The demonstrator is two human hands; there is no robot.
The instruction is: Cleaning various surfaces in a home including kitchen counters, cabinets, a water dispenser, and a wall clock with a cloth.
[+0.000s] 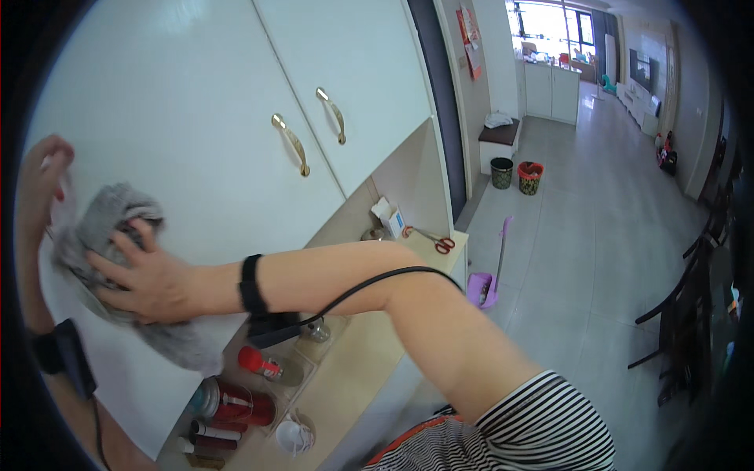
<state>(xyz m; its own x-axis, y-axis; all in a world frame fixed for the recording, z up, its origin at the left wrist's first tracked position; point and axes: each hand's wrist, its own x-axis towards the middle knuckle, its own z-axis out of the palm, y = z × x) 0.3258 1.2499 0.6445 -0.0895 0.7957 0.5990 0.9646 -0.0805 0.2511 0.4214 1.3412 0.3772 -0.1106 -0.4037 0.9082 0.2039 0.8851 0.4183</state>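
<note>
Gray cloth (pixel 116 206) under spread right grip (pixel 157 284), against white door (pixel 177 86), left grip (pixel 43 182), closure unclear

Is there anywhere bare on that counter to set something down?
The counter looks bare along its front edge, beside the white cup and red-capped bottle, though the right arm hides part. It's crowded around the red tin; scissors and a white box occupy the far end.

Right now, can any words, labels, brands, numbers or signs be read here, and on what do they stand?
No text here reads clearly enough to quote.
Red-capped bottle: label markings too small and blurred.
Red wall hanging: any print too small.
White box: markings too small.
Grey cloth: no lettering seen.
</note>
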